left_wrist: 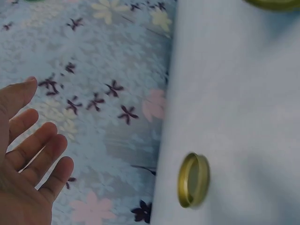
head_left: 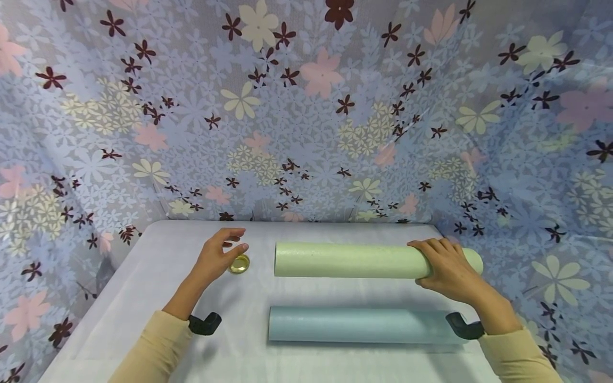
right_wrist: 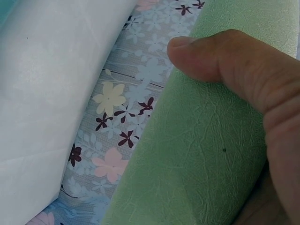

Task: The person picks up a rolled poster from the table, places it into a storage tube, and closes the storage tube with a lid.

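Observation:
A pale green tube [head_left: 349,260] lies crosswise in the head view, and my right hand [head_left: 445,266] grips it near its right end. In the right wrist view my thumb [right_wrist: 201,56] presses on the textured green surface. The tube appears raised off the table, with no contact shadow along it. My left hand [head_left: 220,255] holds nothing, its fingers loosely bent and apart. Close by my left thumb in the head view is a round gold lid [head_left: 239,264]. The left wrist view shows this shallow lid [left_wrist: 193,180] apart from my left hand [left_wrist: 33,159].
A light blue tube [head_left: 359,325] lies on the white-covered table [head_left: 230,361] nearer to me, roughly parallel to the green one. Floral cloth [head_left: 306,117] hangs behind and beside the table. A gold-green rim [left_wrist: 276,3] shows at the left wrist view's top edge.

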### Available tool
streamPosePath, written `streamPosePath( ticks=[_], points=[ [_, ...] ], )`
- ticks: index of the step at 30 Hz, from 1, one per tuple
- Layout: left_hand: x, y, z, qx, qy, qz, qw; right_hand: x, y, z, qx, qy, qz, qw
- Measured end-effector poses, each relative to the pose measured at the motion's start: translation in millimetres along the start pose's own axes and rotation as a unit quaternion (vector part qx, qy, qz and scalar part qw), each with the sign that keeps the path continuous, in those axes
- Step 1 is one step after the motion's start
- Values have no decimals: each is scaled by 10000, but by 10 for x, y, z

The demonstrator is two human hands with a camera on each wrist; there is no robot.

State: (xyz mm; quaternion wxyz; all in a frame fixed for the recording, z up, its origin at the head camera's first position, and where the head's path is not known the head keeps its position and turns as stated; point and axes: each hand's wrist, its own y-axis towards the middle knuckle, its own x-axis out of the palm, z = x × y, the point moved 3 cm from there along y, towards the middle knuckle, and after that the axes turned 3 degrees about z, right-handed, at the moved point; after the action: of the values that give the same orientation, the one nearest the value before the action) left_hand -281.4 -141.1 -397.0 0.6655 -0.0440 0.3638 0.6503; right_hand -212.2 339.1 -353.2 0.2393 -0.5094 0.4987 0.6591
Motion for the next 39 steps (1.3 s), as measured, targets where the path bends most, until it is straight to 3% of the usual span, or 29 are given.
streamPosePath(
  ticks=[8,16,26,39],
  points=[
    [116,80,-259,-256,654,-336,9970,20,-6,-2,-74,7,123,9999],
    [192,119,-451,-261,1139,-522,9918,28,-13,13,-114,-21,183,9998],
    [302,113,-606,-151,1743,-1039,9791,29,-35,7,-66,11,141,9999],
    [394,83,-784,-441,2102,-1449,9658,61,-51,25,-35,34,124,9999]
  ],
)
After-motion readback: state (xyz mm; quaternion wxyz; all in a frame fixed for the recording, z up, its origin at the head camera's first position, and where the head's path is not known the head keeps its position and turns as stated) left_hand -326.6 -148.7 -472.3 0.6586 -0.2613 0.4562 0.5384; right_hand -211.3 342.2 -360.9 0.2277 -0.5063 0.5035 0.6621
